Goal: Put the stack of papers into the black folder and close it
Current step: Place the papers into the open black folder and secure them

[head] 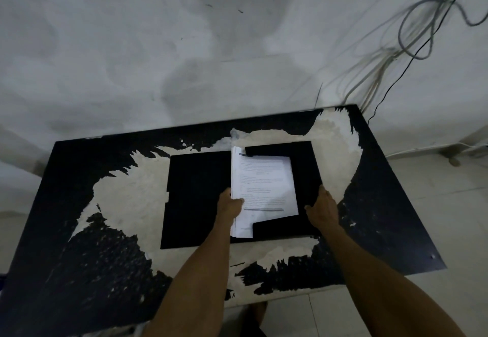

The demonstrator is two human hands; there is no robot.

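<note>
head view, steeply downward over table [79, 204]

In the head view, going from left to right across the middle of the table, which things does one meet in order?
Left flap of the black folder → left hand → stack of papers → right hand → bare worn table top.

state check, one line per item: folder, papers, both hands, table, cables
black folder: open, flat on the table
stack of papers: on the folder's right half, corners under its flaps
left hand: gripping the stack's left edge
right hand: resting on the folder's right edge
table: black coating peeled, pale patches bare
cables: hanging loose on the wall
</note>
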